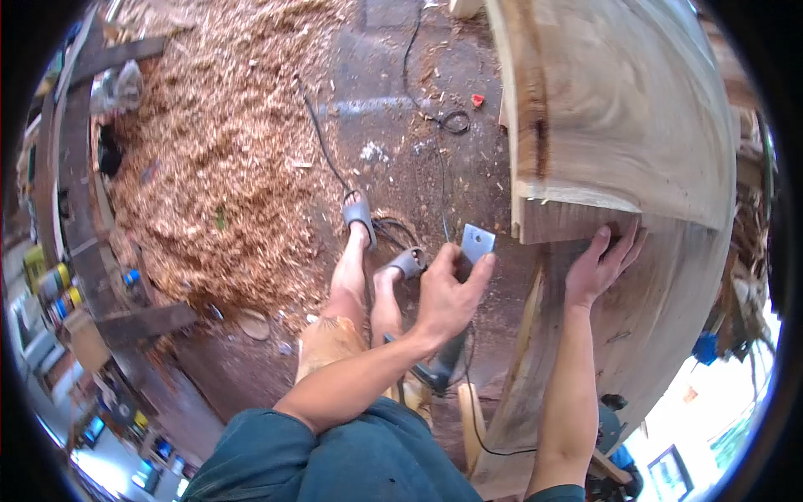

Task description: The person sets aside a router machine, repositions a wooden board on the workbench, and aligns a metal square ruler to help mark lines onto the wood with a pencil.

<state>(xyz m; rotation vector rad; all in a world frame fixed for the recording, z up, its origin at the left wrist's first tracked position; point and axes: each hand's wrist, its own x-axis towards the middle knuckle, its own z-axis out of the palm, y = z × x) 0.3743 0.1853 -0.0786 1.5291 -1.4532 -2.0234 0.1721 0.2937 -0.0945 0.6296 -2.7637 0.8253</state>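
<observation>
My left hand (pixel 452 293) pinches a small flat metal plate (pixel 478 242) with a hole in it, held up above the floor. My right hand (pixel 604 263) rests with fingers spread on a large pale wooden slab (pixel 611 335), at the step below its raised upper board (pixel 619 117). The ends of some right fingers are partly hidden under that board's edge. Beneath my left wrist is a dark object (pixel 443 368), mostly covered by my arm, so its kind cannot be made out.
Wood shavings (pixel 226 151) cover the floor at the left. A black cord (pixel 410 67) runs over the dark floor (pixel 368 75), with a loop near a small red piece (pixel 478 100). My feet are in grey sandals (pixel 357 209). Beams (pixel 79 209) and clutter line the far left.
</observation>
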